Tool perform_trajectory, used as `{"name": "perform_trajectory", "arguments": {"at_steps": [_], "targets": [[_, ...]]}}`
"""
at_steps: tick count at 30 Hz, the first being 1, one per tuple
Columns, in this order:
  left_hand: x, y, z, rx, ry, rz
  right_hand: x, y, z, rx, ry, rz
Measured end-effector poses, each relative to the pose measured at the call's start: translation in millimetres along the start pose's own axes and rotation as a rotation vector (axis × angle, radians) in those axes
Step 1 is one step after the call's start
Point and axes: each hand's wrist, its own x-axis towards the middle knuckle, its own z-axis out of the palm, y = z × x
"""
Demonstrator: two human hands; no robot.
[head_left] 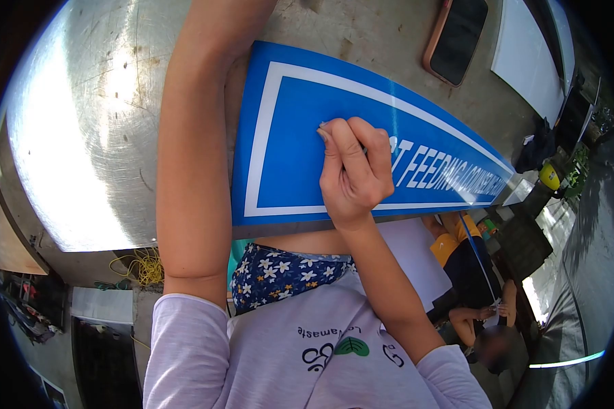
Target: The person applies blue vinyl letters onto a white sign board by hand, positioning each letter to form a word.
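A long blue sign (300, 136) with a white border and white lettering lies on a grey metal table. Over its lettering, my right hand (358, 170) is closed in a pinch, thumb against fingers. Whatever is between the fingertips is too small to make out, and the hand covers part of the words. My left forearm stretches up across the table beside the sign's left end, and the left hand is beyond the top of the view.
A phone (456, 42) lies past the sign's far edge, near a white sheet (531, 58). Yellow cord (143, 267) is coiled below the table at left. Another person (474, 273) sits at lower right, beside a white panel (416, 259).
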Motion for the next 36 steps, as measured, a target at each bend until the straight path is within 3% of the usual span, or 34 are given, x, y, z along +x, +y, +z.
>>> {"name": "perform_trajectory", "arguments": {"at_steps": [2, 9, 12, 14, 30, 33, 36], "targets": [[-0.2, -2.0, -3.1, -0.165, -0.048, 0.005, 0.8, 0.0, 0.4, -0.002, -0.010, 0.009], [1.3, -6.7, -4.8, -0.175, -0.054, -0.002, 3.9, 0.1, -0.4, -0.005, -0.015, -0.006], [5.3, -17.6, -9.0, -0.105, -0.104, 0.165, 5.3, -0.7, -0.7, 0.013, -0.014, 0.006], [0.1, -1.7, -3.3, -0.157, -0.054, 0.000, 4.8, -0.6, -1.9, 0.017, -0.030, 0.024], [3.0, -8.7, -6.0, -0.161, -0.057, 0.012, 1.6, 3.5, -2.7, 0.072, 0.005, 0.048], [6.1, -16.5, -8.1, -0.104, -0.088, 0.140, 3.7, 1.8, -1.3, 0.040, 0.011, 0.037], [0.1, -0.6, -2.1, -0.030, -0.010, -0.006, 2.1, 0.9, 0.4, 0.041, -0.027, 0.077]]}}
